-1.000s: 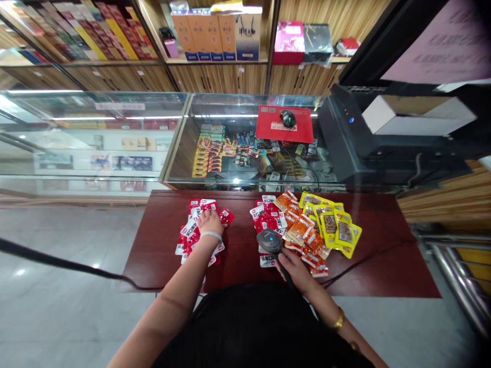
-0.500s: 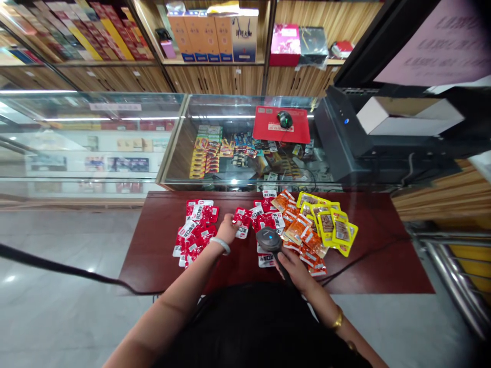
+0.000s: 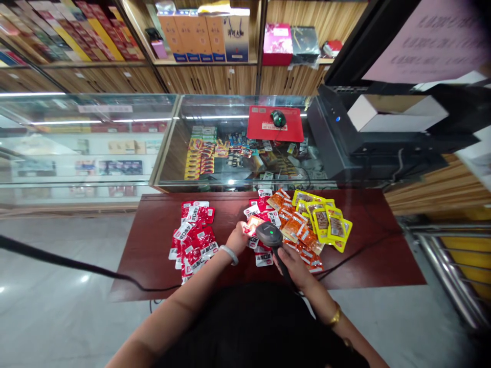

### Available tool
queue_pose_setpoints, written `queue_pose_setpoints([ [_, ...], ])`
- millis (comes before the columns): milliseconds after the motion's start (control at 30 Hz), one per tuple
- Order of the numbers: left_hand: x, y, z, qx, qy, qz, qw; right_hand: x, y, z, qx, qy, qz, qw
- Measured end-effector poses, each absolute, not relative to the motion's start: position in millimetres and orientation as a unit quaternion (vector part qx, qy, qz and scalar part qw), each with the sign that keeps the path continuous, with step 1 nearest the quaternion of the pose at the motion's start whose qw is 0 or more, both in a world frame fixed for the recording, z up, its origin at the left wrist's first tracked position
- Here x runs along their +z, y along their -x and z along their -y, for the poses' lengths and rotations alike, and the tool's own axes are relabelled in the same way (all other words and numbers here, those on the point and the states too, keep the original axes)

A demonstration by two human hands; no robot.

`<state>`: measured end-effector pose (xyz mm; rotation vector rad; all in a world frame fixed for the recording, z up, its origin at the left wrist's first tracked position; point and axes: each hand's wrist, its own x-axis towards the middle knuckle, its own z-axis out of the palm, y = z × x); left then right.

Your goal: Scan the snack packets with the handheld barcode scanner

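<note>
My right hand [image 3: 292, 261] is wrapped round the handle of a black barcode scanner [image 3: 269, 234], whose small light glows green. Its bright beam falls on a red snack packet [image 3: 253, 225] pinched in my left hand [image 3: 238, 237], just left of the scanner head. Beneath and around them lie more red and white packets [image 3: 264, 259], partly covered by the scanner and hands. A separate pile of red packets [image 3: 197, 237] lies to the left. On the right, orange packets [image 3: 295, 225] overlap yellow-edged packets [image 3: 337, 228].
The packets lie on a dark red-brown table [image 3: 141, 245]. Behind it stands a glass display counter [image 3: 230, 183] bearing a red mat [image 3: 255, 132] and a mouse [image 3: 278, 118]. A dark machine [image 3: 333, 148] with an open white box [image 3: 399, 120] stands right. A black cable [image 3: 95, 273] crosses the left.
My left hand has brought the red packet right, up to the scanner head. The scanner's beam now lights the packet, and its indicator has turned from blue to green. The view has shifted slightly.
</note>
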<state>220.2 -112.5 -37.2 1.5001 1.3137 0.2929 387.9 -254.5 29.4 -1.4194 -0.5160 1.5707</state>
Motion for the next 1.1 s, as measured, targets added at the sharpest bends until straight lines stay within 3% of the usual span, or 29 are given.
queue_pose_setpoints([
  [300,-48.9,-235.6,124.1,0.129,-0.596,-0.482,0.629,34.7,-387.4,255.6,0.640,0.593,0.202,0.445],
  [400,-36.9,-208.7,113.7,0.105,-0.652,-0.535,0.527,28.4,-385.7,258.1,0.643,0.599,0.195,0.436],
  [567,-12.6,-129.0,100.4,-0.051,-0.707,-0.680,0.185,17.2,-383.3,261.0,0.645,0.599,0.200,0.429],
  [633,-9.3,-105.2,103.8,-0.097,-0.687,-0.709,0.124,13.6,-382.5,261.8,0.643,0.601,0.216,0.423],
  [833,-14.8,-97.4,124.5,-0.123,-0.685,-0.714,0.080,8.9,-379.2,262.3,0.629,0.610,0.269,0.399],
  [1100,-13.5,-123.5,128.6,-0.137,-0.746,-0.641,0.117,31.4,-378.7,257.2,0.571,0.633,0.354,0.384],
])
